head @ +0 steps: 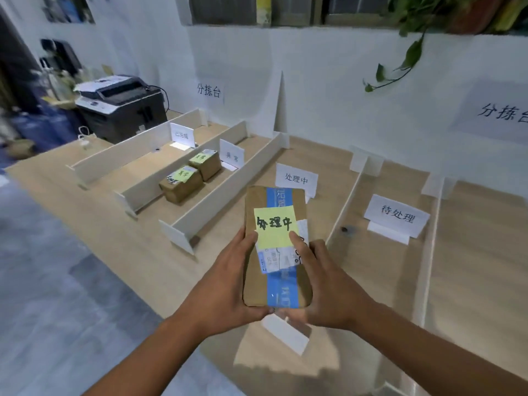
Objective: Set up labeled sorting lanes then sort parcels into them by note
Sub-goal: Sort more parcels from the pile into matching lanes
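We see the left hand (228, 278) and right hand (325, 284) gripping a flat, blue-taped brown-paper parcel (257, 201) at centre frame, over the smooth wooden worktop (114, 224) between white dividers (228, 192).

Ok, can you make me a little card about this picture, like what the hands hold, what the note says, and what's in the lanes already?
held: brown parcel with blue tape, gripped by left hand and right hand
note on it: yellow note, reads 处理中
matching sign: 处理中 sign, just behind the parcel
already sorted: front box and back box, both with yellow notes, in the lane of the 异常 sign
other signs: 已完成 sign, 待处理 sign
parcel state: held up, not set down yet
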{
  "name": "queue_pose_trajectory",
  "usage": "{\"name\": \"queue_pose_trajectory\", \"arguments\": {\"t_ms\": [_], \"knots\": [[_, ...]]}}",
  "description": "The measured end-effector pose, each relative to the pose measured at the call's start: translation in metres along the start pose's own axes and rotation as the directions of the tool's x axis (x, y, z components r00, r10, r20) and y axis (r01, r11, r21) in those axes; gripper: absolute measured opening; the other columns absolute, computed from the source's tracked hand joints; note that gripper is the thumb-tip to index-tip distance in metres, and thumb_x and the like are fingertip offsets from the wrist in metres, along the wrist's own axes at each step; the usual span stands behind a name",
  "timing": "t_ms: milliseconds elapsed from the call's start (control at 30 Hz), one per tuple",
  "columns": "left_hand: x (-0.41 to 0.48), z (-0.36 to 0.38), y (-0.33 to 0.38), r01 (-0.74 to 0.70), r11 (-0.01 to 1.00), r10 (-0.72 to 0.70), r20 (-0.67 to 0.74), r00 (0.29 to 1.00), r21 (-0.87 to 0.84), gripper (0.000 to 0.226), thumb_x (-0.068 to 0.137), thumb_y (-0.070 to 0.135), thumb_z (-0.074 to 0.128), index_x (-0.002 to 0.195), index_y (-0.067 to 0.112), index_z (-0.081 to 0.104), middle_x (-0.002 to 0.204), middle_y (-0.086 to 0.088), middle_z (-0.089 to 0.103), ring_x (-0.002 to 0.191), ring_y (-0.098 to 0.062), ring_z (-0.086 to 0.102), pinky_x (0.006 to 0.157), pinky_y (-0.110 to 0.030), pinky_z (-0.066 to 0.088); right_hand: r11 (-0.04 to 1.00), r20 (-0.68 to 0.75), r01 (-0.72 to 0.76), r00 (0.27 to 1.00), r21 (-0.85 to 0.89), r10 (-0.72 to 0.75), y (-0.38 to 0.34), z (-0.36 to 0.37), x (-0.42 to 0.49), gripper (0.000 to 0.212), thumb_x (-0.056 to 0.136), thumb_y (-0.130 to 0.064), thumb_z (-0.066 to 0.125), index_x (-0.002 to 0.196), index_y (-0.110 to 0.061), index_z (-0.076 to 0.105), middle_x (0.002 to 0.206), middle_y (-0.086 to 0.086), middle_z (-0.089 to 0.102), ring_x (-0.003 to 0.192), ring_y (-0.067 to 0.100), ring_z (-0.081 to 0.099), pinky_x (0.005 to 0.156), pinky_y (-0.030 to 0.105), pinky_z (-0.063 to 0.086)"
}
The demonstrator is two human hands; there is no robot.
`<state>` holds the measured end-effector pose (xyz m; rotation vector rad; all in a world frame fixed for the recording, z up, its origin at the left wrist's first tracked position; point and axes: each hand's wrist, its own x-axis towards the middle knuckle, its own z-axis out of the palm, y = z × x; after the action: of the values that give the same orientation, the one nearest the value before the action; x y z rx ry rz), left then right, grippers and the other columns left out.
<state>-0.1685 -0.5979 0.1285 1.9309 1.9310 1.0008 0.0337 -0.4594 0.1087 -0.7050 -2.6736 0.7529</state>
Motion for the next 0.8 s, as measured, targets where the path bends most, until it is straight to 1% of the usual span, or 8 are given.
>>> {"name": "queue_pose_trajectory", "arguments": {"t_ms": [133, 267, 367, 400, 467, 567, 700, 800], "knots": [[0.053, -0.030, -0.050, -0.009, 1.000, 0.009, 0.042, 0.999, -0.007, 0.124, 0.064, 0.052, 0.090, 0.159, 0.035, 0.013, 0.166, 0.015, 0.017, 0.150, -0.004, 0.027, 0.116, -0.020, 0.032, 0.999, -0.011, 0.031, 0.999, 0.034, -0.031, 0.013, 0.013, 0.080, 0.132, 0.062, -0.068, 0.080, 0.160, -0.034, -0.002, 0.126, -0.005, 0.029, 0.103, 0.006, 0.048, 0.081, 0.001, 0.036], [0.105, -0.041, -0.105, -0.006, 1.000, 0.008, 0.097, 0.995, -0.020, 0.124, 0.064, 0.048, 0.091, 0.158, 0.035, 0.012, 0.167, 0.014, 0.016, 0.151, -0.004, 0.025, 0.117, -0.023, 0.031, 0.997, -0.024, -0.037, 0.999, 0.061, 0.038, 0.035, 0.030, 0.142, 0.133, 0.062, -0.070, 0.079, 0.160, -0.037, -0.005, 0.126, -0.008, 0.025, 0.102, 0.006, 0.049, 0.084, 0.017, 0.047], [0.139, -0.042, -0.151, -0.030, 0.999, 0.034, 0.144, 0.989, -0.033, 0.123, 0.064, 0.051, 0.088, 0.157, 0.044, 0.006, 0.166, 0.024, 0.010, 0.150, 0.003, 0.021, 0.115, -0.012, 0.026, 0.992, -0.027, -0.106, 0.994, 0.062, 0.107, 0.051, 0.052, 0.180, 0.133, 0.062, -0.073, 0.077, 0.158, -0.041, -0.009, 0.127, -0.011, 0.022, 0.101, 0.004, 0.047, 0.082, 0.018, 0.047], [0.151, -0.041, -0.169, -0.040, 0.999, 0.044, 0.163, 0.986, -0.032, 0.124, 0.064, 0.052, 0.087, 0.157, 0.045, 0.004, 0.165, 0.025, 0.009, 0.149, 0.004, 0.021, 0.116, -0.013, 0.026, 0.988, -0.025, -0.141, 0.989, 0.059, 0.143, 0.057, 0.061, 0.194, 0.133, 0.062, -0.074, 0.077, 0.157, -0.043, -0.011, 0.127, -0.012, 0.022, 0.101, 0.002, 0.046, 0.081, 0.017, 0.045], [0.175, -0.037, -0.212, -0.040, 0.998, 0.047, 0.216, 0.975, -0.039, 0.127, 0.065, 0.049, 0.089, 0.159, 0.037, 0.004, 0.167, 0.018, 0.010, 0.152, -0.004, 0.021, 0.119, -0.028, 0.032, 0.976, -0.020, -0.212, 0.977, 0.057, 0.213, 0.067, 0.077, 0.225, 0.133, 0.063, -0.074, 0.076, 0.155, -0.047, -0.016, 0.129, -0.012, 0.021, 0.103, 0.001, 0.043, 0.082, 0.016, 0.041], [0.211, -0.030, -0.280, 0.051, 0.999, -0.046, 0.337, 0.940, -0.006, 0.137, 0.061, 0.054, 0.087, 0.160, 0.038, -0.006, 0.169, 0.013, 0.004, 0.154, -0.012, 0.020, 0.114, -0.044, 0.042, 0.948, -0.014, -0.313, 0.949, 0.060, 0.315, 0.081, 0.106, 0.271, 0.133, 0.066, -0.073, 0.077, 0.154, -0.048, -0.019, 0.131, -0.009, 0.021, 0.109, 0.004, 0.041, 0.088, 0.018, 0.043], [0.261, -0.016, -0.354, 0.033, 0.999, -0.025, 0.490, 0.871, -0.007, 0.135, 0.064, 0.047, 0.087, 0.159, 0.034, -0.007, 0.170, 0.008, 0.000, 0.157, -0.014, 0.002, 0.122, -0.042, 0.030, 0.874, 0.008, -0.474, 0.880, 0.108, 0.476, 0.097, 0.137, 0.324, 0.132, 0.066, -0.071, 0.077, 0.153, -0.050, -0.019, 0.138, -0.011, 0.018, 0.117, 0.010, 0.046, 0.092, 0.034, 0.054], [0.291, -0.003, -0.389, 0.041, 0.998, -0.009, 0.569, 0.822, -0.044, 0.134, 0.066, 0.040, 0.088, 0.160, 0.028, -0.007, 0.170, 0.005, -0.006, 0.156, -0.011, -0.006, 0.124, -0.038, 0.026, 0.831, 0.044, -0.550, 0.835, 0.086, 0.548, 0.113, 0.151, 0.352, 0.134, 0.067, -0.069, 0.079, 0.155, -0.044, -0.018, 0.137, -0.007, 0.019, 0.115, 0.016, 0.048, 0.092, 0.038, 0.054]]}}
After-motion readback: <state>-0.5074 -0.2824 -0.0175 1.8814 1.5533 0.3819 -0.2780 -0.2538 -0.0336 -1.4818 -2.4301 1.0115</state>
